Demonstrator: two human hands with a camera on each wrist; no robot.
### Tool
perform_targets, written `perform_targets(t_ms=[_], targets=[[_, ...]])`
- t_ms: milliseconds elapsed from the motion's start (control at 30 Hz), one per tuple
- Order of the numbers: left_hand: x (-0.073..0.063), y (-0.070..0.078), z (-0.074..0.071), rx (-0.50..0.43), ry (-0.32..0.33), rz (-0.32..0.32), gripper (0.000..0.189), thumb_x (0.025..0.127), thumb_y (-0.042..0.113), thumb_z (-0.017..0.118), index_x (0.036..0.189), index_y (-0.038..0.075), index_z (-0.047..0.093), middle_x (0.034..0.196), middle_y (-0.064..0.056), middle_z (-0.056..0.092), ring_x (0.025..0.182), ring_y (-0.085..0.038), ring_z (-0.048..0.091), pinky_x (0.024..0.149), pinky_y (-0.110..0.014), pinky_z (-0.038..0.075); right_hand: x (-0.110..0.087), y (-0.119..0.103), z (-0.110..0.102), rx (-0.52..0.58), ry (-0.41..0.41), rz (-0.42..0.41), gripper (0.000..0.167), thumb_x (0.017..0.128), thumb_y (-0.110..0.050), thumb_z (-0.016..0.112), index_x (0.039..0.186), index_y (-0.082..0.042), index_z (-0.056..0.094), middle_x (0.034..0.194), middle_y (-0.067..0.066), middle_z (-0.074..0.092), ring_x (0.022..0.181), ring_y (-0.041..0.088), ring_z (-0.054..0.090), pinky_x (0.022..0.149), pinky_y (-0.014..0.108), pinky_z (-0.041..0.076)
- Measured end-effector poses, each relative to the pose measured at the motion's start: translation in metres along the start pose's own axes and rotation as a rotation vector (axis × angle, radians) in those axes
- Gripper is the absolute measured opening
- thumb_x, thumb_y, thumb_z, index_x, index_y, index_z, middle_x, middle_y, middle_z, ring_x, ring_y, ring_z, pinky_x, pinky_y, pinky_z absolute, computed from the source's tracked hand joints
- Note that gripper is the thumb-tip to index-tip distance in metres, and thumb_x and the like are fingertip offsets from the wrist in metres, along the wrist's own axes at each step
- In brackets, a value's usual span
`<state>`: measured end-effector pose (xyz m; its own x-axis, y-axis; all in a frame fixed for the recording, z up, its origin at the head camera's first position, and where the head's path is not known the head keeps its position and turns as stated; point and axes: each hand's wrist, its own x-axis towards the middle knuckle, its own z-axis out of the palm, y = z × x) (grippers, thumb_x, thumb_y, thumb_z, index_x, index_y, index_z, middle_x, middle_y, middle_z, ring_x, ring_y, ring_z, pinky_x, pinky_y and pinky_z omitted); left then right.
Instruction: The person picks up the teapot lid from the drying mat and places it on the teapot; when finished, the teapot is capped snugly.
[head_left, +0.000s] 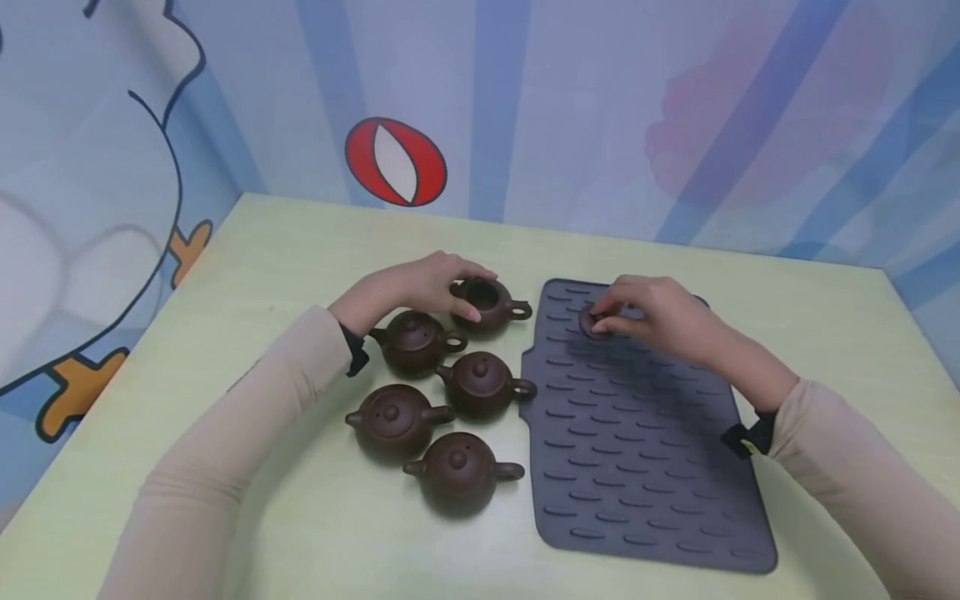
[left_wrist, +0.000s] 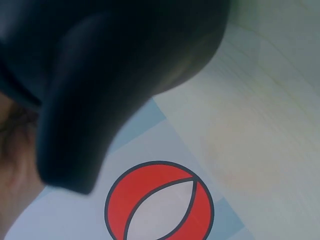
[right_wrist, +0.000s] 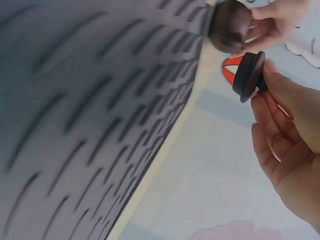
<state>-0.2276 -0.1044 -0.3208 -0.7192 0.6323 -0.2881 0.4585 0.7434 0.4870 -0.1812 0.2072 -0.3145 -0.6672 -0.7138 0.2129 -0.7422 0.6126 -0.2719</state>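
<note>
Five dark brown clay teapots stand in a cluster left of a grey mat. At the back, my left hand (head_left: 438, 287) grips the lidless teapot (head_left: 491, 310), thumb at the near side and fingers at the far side of its open mouth. A teapot lid (head_left: 587, 320) is pinched by its knob in my right hand (head_left: 651, 312), over the far left part of the mat. The right wrist view shows that lid (right_wrist: 246, 77) tilted on its side, clear of the mat. A dark spout (left_wrist: 75, 115) fills the upper left of the left wrist view.
Four lidded teapots stand nearer: one (head_left: 411, 343) below my left wrist, others (head_left: 482, 383) (head_left: 393, 421) (head_left: 459, 471) towards the front. The ridged grey mat (head_left: 637, 500) lies to their right on the pale green table (head_left: 337, 550). A printed wall (head_left: 585, 125) rises behind.
</note>
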Motion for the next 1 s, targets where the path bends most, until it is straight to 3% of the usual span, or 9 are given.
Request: perform_targets(t_ms=[200,500,733,867,1000], targets=[[0.0,-0.001,-0.001,-0.008,0.001,-0.008,0.067,0.085,0.03,0.069,0.142,0.013,0.04,0.139,-0.008,0.048,0.129,-0.025,0.041,0.104,-0.042,0.036,0.021,-0.006,0.001,0.074,-0.003,-0.008,0.019,0.082,-0.019,0.071,0.1,-0.012,0.07,0.091,0.0,0.065,0.079,0.011,0.06,0.064,0.032,0.049],[0.01,0.008,-0.003,0.02,-0.015,0.015,0.066,0.085,0.032,0.068,0.142,0.014,0.041,0.135,-0.005,0.05,0.123,-0.021,0.046,0.101,-0.039,0.039,0.046,-0.014,0.016,0.156,0.096,-0.064,0.019,0.083,-0.014,0.07,0.101,-0.008,0.069,0.093,0.003,0.064,0.081,0.015,0.061,0.065,0.036,0.05],[0.011,0.011,-0.006,0.015,-0.022,0.012,0.066,0.085,0.032,0.068,0.141,0.012,0.04,0.136,-0.006,0.049,0.123,-0.019,0.046,0.103,-0.037,0.038,0.075,-0.027,0.023,0.161,0.106,-0.15,0.018,0.084,-0.013,0.069,0.1,-0.006,0.071,0.096,0.006,0.065,0.082,0.016,0.062,0.066,0.034,0.052],[0.014,0.011,-0.008,0.022,-0.014,0.056,0.058,0.085,0.032,0.069,0.134,0.01,0.047,0.127,-0.005,0.054,0.117,-0.017,0.049,0.099,-0.035,0.04,0.085,-0.033,0.028,0.197,0.092,-0.142,0.017,0.086,-0.009,0.066,0.102,-0.005,0.069,0.099,0.007,0.064,0.088,0.017,0.061,0.07,0.034,0.051],[0.016,0.013,-0.007,0.013,-0.015,0.072,0.049,0.085,0.032,0.069,0.125,0.01,0.052,0.118,-0.003,0.058,0.108,-0.016,0.052,0.093,-0.034,0.042,0.088,-0.038,0.032,0.155,0.052,-0.12,0.019,0.088,-0.007,0.063,0.106,-0.003,0.068,0.103,0.009,0.063,0.095,0.019,0.06,0.077,0.033,0.051]])
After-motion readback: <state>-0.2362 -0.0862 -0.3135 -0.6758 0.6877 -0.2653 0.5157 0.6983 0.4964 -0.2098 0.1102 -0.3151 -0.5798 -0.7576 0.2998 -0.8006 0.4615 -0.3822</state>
